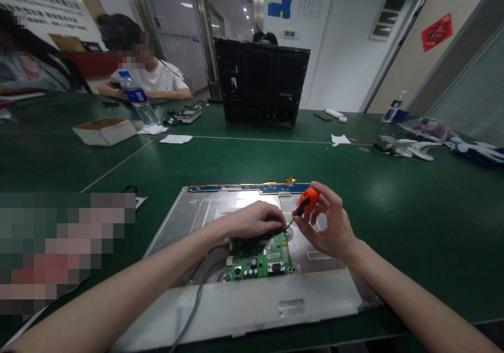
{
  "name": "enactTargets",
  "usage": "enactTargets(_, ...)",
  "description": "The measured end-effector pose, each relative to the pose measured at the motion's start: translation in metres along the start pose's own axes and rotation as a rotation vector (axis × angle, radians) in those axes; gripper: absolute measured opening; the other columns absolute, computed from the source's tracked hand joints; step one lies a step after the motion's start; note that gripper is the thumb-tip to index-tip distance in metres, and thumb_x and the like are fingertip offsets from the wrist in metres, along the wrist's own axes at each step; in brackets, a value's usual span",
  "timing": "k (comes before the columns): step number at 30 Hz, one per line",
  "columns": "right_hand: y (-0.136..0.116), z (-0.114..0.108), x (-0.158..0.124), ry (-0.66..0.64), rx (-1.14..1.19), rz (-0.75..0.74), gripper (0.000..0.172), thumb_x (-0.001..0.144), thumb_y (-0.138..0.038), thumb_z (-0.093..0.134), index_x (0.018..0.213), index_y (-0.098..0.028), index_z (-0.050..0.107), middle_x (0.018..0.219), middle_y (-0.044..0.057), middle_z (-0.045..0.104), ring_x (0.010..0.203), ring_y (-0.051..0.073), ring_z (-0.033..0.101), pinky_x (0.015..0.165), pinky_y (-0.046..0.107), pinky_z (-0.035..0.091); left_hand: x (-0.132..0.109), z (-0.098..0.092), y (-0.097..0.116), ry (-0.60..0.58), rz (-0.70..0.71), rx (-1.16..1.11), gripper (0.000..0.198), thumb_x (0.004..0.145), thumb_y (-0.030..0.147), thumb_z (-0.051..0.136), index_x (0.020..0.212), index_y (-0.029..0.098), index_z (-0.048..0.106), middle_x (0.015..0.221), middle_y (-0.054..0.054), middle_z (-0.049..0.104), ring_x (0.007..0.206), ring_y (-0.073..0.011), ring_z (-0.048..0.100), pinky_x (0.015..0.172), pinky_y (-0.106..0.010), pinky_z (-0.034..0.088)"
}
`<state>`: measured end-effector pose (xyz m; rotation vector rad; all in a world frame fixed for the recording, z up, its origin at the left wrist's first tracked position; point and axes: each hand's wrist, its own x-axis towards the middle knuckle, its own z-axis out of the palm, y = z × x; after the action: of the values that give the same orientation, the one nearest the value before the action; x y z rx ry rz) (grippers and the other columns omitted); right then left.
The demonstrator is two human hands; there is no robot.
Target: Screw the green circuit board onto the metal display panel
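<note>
A metal-backed display panel (323, 295) lies flat on the table, with a green circuit board (255, 263) on its middle. In my right hand (333, 227) is an orange and black screwdriver (306, 201), pinched by its handle. Its thin shaft slants down to the board's upper right corner. My left hand (258, 219) rests over the board's top edge, fingers curled close to the screwdriver tip; what they hold, if anything, is hidden. A blue circuit strip (244, 188) runs along the panel's far edge. A grey cable (197, 300) passes beside the board toward the front.
Farther back stand a black monitor housing (263, 85), an open box (106, 132) and a water bottle (137, 100). White gloves (413, 147) and a plastic bag (427, 128) lie at right. A person in a white shirt (167, 77) sits across the green table (425, 206).
</note>
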<state>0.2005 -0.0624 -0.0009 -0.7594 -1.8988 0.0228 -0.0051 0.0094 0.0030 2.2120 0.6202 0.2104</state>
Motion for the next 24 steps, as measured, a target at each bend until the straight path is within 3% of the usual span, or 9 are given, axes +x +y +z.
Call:
enactTargets(9,-0.0022,-0.0019,0.0032,-0.006,-0.069,-0.038,0.063,0.096,-0.023,0.059,0.152,-0.028,0.029,0.082,-0.002,0.062,0.049,0.009,0.057,0.040,0.017,0.047,-0.0001,-0.0007,0.0009,0.005,-0.001,0.004,0.014,0.093,0.019,0.060,0.094,0.018,0.074,0.089,-0.002,0.074,0.083,-0.0177,0.066,0.082,-0.027,0.047)
enactTargets(18,-0.0029,-0.0005,0.0005,-0.003,-0.009,0.004,0.077,0.091,-0.012,0.055,0.158,-0.025,0.018,0.083,0.000,0.063,0.054,0.012,0.060,0.042,0.020,0.050,0.0011,0.0002,0.0003,0.003,-0.003,-0.001,0.014,0.091,0.016,0.060,0.092,0.017,0.073,0.089,-0.002,0.074,0.083,-0.0167,0.066,0.079,-0.025,0.047)
enactTargets(24,-0.0012,-0.0001,0.0003,0.009,-0.013,-0.003,0.074,0.092,-0.016,0.059,0.155,-0.026,0.022,0.085,-0.001,0.063,0.053,0.010,0.059,0.042,0.019,0.049,-0.0002,-0.0006,0.0012,-0.004,-0.018,-0.007,0.015,0.093,0.019,0.059,0.096,0.018,0.074,0.095,-0.002,0.076,0.089,-0.0173,0.066,0.083,-0.026,0.047)
